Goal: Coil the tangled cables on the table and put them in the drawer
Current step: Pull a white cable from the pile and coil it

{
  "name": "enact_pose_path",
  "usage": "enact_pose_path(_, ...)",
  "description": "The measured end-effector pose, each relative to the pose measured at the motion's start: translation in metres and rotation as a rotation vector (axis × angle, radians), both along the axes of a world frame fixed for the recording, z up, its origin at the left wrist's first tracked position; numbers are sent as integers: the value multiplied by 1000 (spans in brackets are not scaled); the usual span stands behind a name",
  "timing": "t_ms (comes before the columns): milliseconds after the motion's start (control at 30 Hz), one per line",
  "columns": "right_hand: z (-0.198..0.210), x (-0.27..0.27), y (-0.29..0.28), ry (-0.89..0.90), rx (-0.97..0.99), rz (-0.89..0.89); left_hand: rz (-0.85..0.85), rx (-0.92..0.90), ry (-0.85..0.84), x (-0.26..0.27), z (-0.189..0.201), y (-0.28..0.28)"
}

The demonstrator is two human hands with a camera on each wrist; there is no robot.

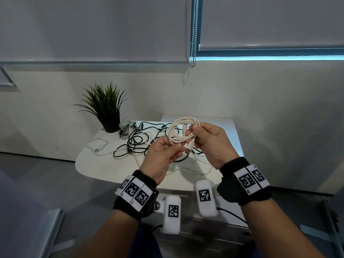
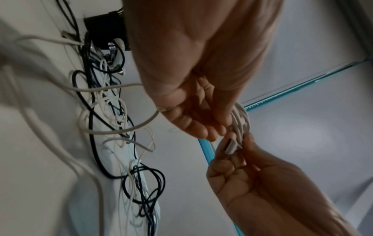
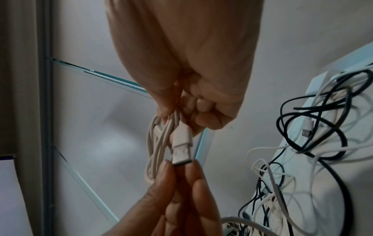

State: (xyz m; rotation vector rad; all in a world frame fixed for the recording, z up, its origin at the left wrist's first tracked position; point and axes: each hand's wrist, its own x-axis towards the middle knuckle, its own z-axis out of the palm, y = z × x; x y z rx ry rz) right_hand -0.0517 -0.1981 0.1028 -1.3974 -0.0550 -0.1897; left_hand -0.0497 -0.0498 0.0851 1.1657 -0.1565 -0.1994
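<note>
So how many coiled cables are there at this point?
1. The white cable is coiled and held above the table by the left hand and right hand. The black and white cables on the table are loose and tangled.

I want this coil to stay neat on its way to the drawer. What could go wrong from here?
The white coil has nothing tying it, so its loops may spring open if the right hand or left hand loosens. Its free USB plug dangles and could snag the tangled cables on the table below.
</note>
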Motion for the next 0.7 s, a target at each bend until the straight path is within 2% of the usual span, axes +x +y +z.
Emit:
enact_pose_path(167, -3, 3, 1, 14, 48, 0, -68, 12, -5, 1, 6, 11)
enact_pose_path(433, -1, 0, 7, 25, -12, -13, -53, 66, -38, -1, 13, 7)
enact_pose_path(700, 0, 0, 9, 61, 52, -66, -87, 94, -49, -1, 13, 5)
